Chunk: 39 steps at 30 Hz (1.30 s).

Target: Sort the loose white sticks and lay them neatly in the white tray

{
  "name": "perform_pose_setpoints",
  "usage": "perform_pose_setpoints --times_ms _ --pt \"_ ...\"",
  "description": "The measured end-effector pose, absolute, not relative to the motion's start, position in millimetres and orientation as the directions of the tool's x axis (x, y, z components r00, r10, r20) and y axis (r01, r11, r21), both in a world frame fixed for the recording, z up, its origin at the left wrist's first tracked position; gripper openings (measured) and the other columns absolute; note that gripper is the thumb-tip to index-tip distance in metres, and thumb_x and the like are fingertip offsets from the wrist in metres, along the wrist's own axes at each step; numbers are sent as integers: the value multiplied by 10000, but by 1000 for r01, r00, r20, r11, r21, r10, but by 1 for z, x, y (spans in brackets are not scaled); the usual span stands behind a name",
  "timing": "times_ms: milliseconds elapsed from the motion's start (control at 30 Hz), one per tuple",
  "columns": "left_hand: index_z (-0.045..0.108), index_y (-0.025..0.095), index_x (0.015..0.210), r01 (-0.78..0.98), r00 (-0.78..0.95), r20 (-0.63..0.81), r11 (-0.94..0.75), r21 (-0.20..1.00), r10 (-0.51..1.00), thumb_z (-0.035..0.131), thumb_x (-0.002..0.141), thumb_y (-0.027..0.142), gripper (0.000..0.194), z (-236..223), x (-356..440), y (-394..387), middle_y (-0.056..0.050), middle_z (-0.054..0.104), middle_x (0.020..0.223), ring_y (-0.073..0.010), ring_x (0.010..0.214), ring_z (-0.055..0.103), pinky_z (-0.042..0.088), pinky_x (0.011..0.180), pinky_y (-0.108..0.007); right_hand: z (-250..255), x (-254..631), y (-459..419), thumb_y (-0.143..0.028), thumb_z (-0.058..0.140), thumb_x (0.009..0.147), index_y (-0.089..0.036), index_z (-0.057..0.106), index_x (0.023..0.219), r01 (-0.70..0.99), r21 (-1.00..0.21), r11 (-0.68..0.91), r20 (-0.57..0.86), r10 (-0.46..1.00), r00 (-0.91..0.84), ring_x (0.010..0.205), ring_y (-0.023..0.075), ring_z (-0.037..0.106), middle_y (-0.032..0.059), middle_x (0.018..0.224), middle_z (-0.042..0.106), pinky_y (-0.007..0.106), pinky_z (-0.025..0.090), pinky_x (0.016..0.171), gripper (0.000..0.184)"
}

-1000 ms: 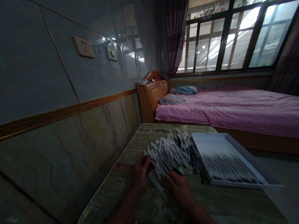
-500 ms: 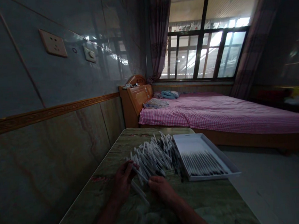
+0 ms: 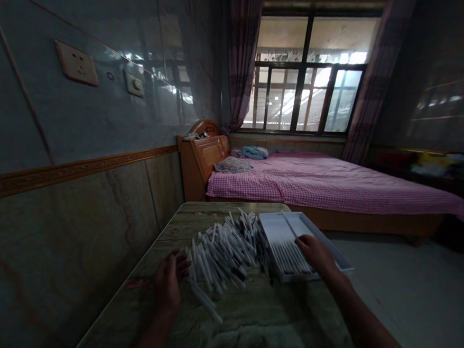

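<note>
A heap of several white pens (image 3: 225,246) lies on a green marbled table (image 3: 242,321). My left hand (image 3: 168,276) rests at the heap's left edge with its fingers curled against the pens. My right hand (image 3: 315,253) is over a shallow white tray (image 3: 273,225) that holds a row of pens, and it pinches one pen (image 3: 289,225) by its end, the shaft pointing away across the tray. A few loose pens (image 3: 204,301) lie apart from the heap near my left hand.
A tiled wall with sockets (image 3: 76,63) runs along the left of the table. Beyond the table stands a bed with a pink checked cover (image 3: 328,183) and a wooden headboard (image 3: 201,155). A barred window (image 3: 309,94) is behind it, bare floor (image 3: 415,288) to the right.
My right hand has left the heap and moved right to the tray with one pen. My left hand stays at the heap. The camera has turned to the right.
</note>
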<state>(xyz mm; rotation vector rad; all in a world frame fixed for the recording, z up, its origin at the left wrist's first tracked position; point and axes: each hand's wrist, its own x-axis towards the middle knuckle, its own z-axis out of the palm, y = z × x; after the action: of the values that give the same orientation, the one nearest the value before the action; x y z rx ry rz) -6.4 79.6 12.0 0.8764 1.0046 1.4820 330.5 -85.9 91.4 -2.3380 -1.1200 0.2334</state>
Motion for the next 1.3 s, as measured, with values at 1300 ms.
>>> perform_pose_setpoints --times_ms 1300 --pt "652 172 829 -208 -51 93 -102 973 994 633 644 372 273 8 6 69 -18 672 664 -126 492 599 418 429 -199 44 210 -24 -343 558 910 -197 553 1185 896 -254 -364 88 914 396 1006 197 592 69 1206 568 397 511 843 311"
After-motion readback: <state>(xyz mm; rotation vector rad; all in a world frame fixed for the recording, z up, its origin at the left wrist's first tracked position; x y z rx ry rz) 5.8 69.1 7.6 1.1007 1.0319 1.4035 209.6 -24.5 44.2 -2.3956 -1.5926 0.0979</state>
